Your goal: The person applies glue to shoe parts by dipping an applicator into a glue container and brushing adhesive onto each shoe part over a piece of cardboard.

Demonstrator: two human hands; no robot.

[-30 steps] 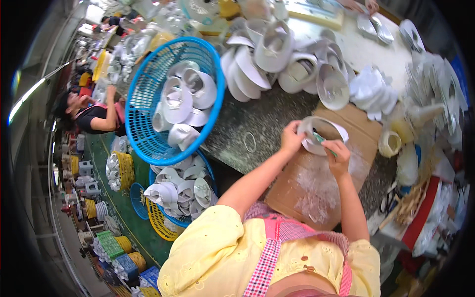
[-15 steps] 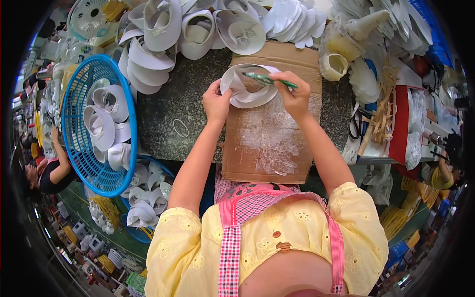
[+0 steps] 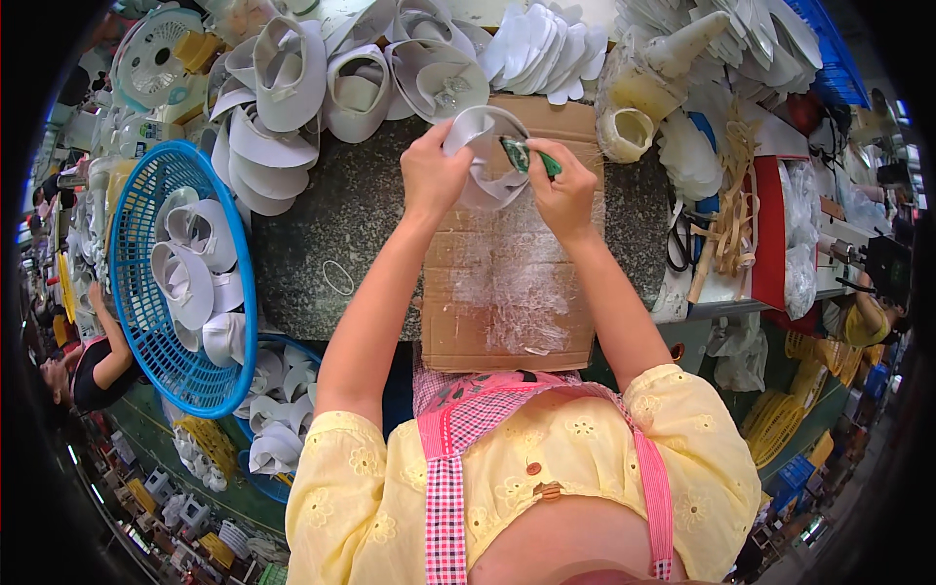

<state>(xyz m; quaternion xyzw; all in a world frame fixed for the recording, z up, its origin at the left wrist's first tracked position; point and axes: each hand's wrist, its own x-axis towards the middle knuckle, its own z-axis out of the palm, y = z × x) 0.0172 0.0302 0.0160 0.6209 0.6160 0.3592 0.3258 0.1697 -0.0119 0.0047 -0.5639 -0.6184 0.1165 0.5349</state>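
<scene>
Above the upper part of a cardboard sheet (image 3: 507,283), my left hand (image 3: 434,175) grips a white ring-shaped piece with a wide curved rim (image 3: 492,180), rather like a visor. It is tilted up, and part of its rim is hidden behind my left fingers. My right hand (image 3: 564,180) is closed round a green-handled brush (image 3: 517,154), whose tip points left into the opening of the white piece. Whitish dried residue covers the middle of the cardboard.
Many similar white pieces (image 3: 278,166) are piled at the back left and in a blue basket (image 3: 249,322). A crusted yellowish pot (image 3: 629,132) stands at the back right, near flat white cutouts (image 3: 551,49). A thin white loop (image 3: 337,278) lies on the dark speckled tabletop (image 3: 302,234).
The white piece has turned and tipped upward in my left hand, which grips it higher. My right hand with the brush has shifted, its tip now steeper. The whole view has moved slightly.
</scene>
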